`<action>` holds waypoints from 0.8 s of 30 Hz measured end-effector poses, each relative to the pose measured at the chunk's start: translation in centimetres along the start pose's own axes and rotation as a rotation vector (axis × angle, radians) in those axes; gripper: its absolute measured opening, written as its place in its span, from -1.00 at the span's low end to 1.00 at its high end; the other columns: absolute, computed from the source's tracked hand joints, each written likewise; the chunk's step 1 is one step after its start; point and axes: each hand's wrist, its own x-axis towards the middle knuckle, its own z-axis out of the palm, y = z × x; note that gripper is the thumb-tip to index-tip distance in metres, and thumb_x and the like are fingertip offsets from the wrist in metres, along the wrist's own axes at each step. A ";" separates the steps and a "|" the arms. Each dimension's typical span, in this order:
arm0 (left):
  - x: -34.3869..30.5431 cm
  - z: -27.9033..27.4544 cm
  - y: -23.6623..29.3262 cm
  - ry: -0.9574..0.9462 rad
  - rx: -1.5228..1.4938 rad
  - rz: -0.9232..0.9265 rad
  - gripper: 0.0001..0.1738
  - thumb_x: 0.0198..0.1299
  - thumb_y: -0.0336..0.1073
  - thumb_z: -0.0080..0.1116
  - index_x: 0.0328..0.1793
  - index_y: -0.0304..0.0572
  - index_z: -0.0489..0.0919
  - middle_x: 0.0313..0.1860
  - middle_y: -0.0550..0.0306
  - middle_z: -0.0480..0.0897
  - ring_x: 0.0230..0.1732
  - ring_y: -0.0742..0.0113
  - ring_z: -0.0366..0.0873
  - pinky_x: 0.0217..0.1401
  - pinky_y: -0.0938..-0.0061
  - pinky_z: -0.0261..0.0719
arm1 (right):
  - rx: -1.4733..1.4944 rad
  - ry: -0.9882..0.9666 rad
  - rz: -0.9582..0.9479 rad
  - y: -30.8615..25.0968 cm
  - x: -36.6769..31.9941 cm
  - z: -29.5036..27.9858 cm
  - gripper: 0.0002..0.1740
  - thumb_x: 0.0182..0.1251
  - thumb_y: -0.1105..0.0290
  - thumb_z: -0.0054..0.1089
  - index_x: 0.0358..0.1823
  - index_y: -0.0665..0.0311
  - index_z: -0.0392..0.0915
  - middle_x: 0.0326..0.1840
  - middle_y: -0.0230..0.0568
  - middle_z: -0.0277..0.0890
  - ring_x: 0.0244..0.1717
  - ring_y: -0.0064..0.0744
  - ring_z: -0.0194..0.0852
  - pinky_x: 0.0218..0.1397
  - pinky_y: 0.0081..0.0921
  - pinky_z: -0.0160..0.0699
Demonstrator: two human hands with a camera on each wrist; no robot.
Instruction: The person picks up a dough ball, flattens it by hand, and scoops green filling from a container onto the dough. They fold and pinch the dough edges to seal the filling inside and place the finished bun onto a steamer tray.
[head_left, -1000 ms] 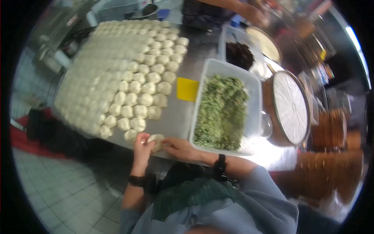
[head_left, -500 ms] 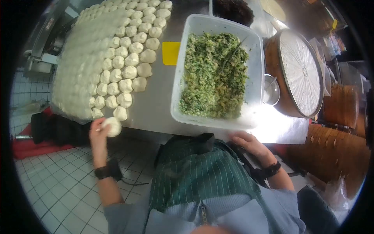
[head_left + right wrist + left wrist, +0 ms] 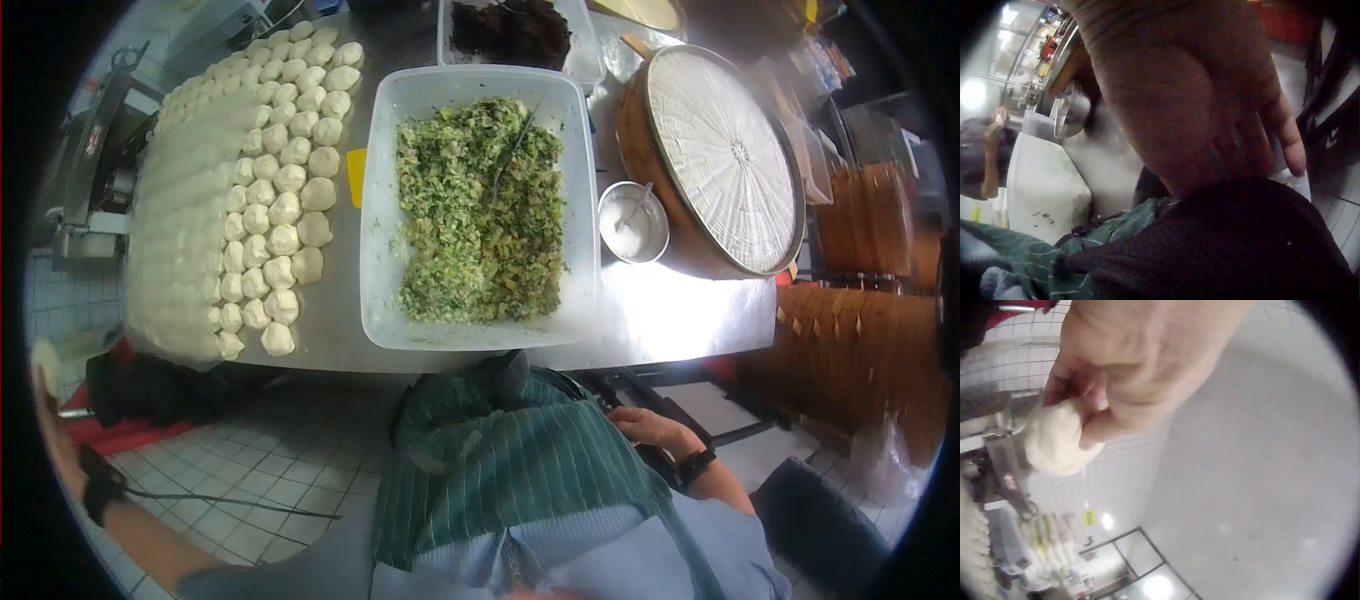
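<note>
At the far left edge of the head view, my left hand (image 3: 60, 430) is stretched out to the side. Its fingers and thumb pinch a round white dough bun (image 3: 1054, 440), raised in front of a tiled wall in the left wrist view. My right hand (image 3: 655, 428) hangs low beside the striped green apron (image 3: 520, 460), below the table edge. Its palm faces the camera in the right wrist view, with loosely bent fingers near dark cloth (image 3: 1222, 244). Rows of similar dough buns (image 3: 285, 240) cover the left of the table, many under clear plastic sheeting (image 3: 180, 240).
A clear tub (image 3: 380, 310) of chopped green filling (image 3: 480, 220) stands mid-table, with a dark filling (image 3: 510, 35) behind it. To its right are a small metal bowl (image 3: 645, 245) and a round steamer (image 3: 720, 160). Stacked steamers (image 3: 850, 350) stand at the right.
My left hand has swung from the table's front edge out to the far left with the bun. The right hand let go of the bun earlier and dropped to my right side. The head view has shifted.
</note>
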 end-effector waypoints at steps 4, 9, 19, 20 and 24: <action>-1.5 2.7 12.6 0.026 -0.088 0.272 -0.54 0.31 -0.19 0.06 0.27 -0.26 0.43 0.20 0.02 0.47 0.16 0.21 0.48 0.17 0.37 0.48 | -0.206 0.013 0.024 -3.6 -0.4 -1.5 -0.62 0.36 0.20 0.02 0.11 0.18 0.53 0.07 -0.22 0.55 0.07 -0.33 0.49 0.05 -0.39 0.52; -6.2 12.3 23.5 -0.149 -0.499 0.470 -0.60 0.28 -0.28 0.09 0.21 -0.25 0.45 0.15 0.06 0.49 0.13 0.26 0.49 0.18 0.38 0.48 | -0.534 0.070 -0.203 -7.3 1.6 -3.4 -0.64 0.33 0.21 0.02 0.04 0.23 0.56 -0.03 -0.08 0.59 0.03 -0.20 0.54 0.13 -0.32 0.47; -22.3 33.4 15.8 -0.560 -0.906 -0.151 -0.61 0.07 -0.48 0.30 0.06 -0.22 0.51 -0.18 0.17 0.61 -0.16 0.47 0.57 -0.13 0.57 0.58 | -0.656 -0.163 -0.561 -18.6 2.8 -2.2 -0.65 0.45 0.24 -0.04 0.11 0.26 0.52 -0.06 -0.12 0.58 0.00 -0.29 0.52 0.13 -0.43 0.44; -24.0 34.2 13.6 -0.616 -0.911 -0.154 -0.61 0.10 -0.46 0.29 0.08 -0.20 0.50 -0.17 0.18 0.61 -0.17 0.48 0.56 -0.15 0.57 0.57 | -0.572 -0.189 -0.609 -18.9 3.8 -1.1 -0.64 0.47 0.23 -0.06 0.15 0.26 0.48 -0.01 -0.14 0.55 0.04 -0.33 0.49 0.16 -0.44 0.42; -27.9 34.7 7.6 -0.592 -0.874 -0.431 -0.62 0.15 -0.43 0.26 0.10 -0.16 0.48 -0.14 0.19 0.59 -0.19 0.49 0.54 -0.22 0.61 0.53 | -0.445 -0.282 -0.722 -22.0 6.8 4.1 -0.59 0.51 0.20 -0.11 0.25 0.26 0.38 0.13 -0.16 0.47 0.13 -0.39 0.41 0.22 -0.47 0.36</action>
